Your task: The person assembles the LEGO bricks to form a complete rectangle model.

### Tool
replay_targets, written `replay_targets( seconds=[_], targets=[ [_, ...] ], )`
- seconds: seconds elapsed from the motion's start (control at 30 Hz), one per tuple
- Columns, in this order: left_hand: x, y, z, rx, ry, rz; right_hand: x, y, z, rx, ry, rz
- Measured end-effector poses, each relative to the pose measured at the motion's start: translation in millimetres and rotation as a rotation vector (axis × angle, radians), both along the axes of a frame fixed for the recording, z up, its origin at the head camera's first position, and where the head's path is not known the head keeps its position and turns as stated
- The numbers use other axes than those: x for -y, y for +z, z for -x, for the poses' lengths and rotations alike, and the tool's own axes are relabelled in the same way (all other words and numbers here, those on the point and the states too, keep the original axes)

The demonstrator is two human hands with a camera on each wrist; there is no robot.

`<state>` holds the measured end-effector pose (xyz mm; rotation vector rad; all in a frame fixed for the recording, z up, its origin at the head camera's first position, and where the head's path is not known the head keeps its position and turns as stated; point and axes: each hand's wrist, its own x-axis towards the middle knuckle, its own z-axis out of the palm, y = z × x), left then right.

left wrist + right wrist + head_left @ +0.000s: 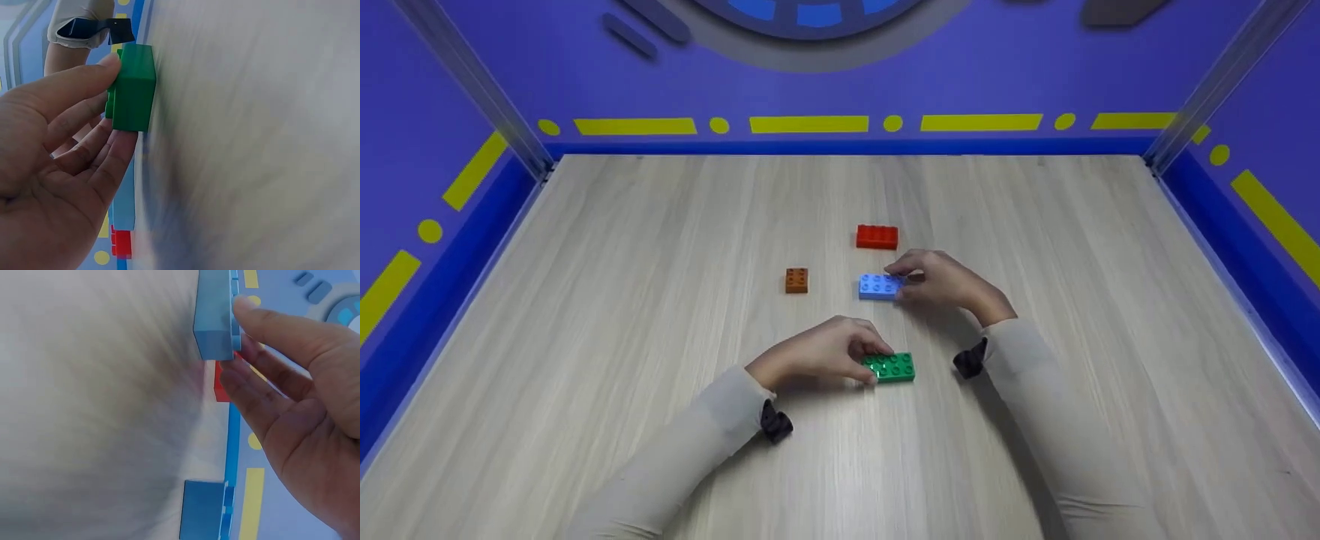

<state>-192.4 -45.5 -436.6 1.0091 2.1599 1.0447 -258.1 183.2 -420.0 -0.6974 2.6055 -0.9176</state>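
Observation:
Near the middle of the table my left hand (836,349) holds a green toy building brick (894,367) by its left end, thumb on the near side and fingers on the far side. Farther back, my right hand (945,281) grips the right end of a light blue brick (877,286) between thumb and fingers. Both bricks have their studs facing up. In the left wrist view the green brick (134,87) shows its plain end. The right wrist view shows the light blue brick (215,315) at the fingertips.
A red brick (877,238) lies behind the light blue one, and a smaller orange-brown brick (796,280) to its left. Another, darker blue brick (202,509) appears only in the right wrist view. Blue-purple walls (840,90) enclose the wooden table (660,262).

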Motion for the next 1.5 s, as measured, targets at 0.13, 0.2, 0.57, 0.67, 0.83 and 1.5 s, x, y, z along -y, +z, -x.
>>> replay_targets(
  seconds=[0.13, 0.2, 0.57, 0.67, 0.83, 1.5],
  targets=[
    [-1.0, 1.6, 2.3, -0.013, -0.009, 0.022, 2.6, -0.8, -0.8, -0.025, -0.015, -0.011],
    [-1.0, 2.8, 2.3, -0.012, -0.014, 0.026, 3.5, -2.2, -0.3, -0.026, -0.019, -0.012],
    [1.1, 4.3, 3.4, -0.056, -0.046, 0.026, 1.5, -5.5, -1.8, 0.003, -0.036, 0.001],
    [2.2, 5.2, 3.6, -0.061, -0.049, 0.026, 0.4, -4.6, -2.6, 0.002, -0.025, -0.002],
    [4.8, 6.5, 5.5, -0.068, -0.047, 0.035, -2.1, -5.3, -3.2, -0.025, -0.008, -0.016],
    [16.6, 8.0, 15.8, -0.058, 0.033, 0.059, -15.9, -2.5, -9.4, 0.034, 0.017, -0.021]
  ],
)
